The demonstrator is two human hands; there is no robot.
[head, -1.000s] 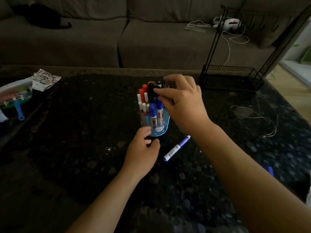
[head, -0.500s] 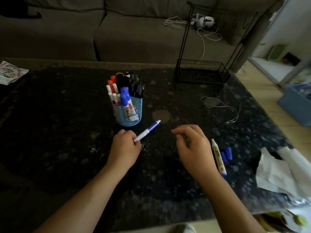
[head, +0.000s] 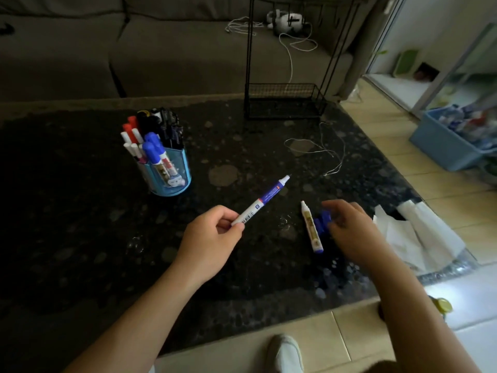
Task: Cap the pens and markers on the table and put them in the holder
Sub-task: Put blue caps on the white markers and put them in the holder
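Many markers (head: pixel 153 141) are already kept in the holder (head: pixel 172 181). An uncapped marker (head: pixel 263 201) is pinched by the left grip (head: pixel 209 238) above the tabletop (head: pixel 80 211). A second marker (head: pixel 312 230), also uncapped, lies beside blue caps (head: pixel 322 220) at the right grip (head: pixel 352 232); whether a cap is held cannot be told.

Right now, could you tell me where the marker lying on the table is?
Head view, right of centre: the marker lies just left of the blue caps and right hand.

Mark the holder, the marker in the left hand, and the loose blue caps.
holder (head: pixel 172 181), head view, blue front wall.
held marker (head: pixel 270 192), head view, blue band mid-barrel.
blue caps (head: pixel 321 223), head view, exposed left side.
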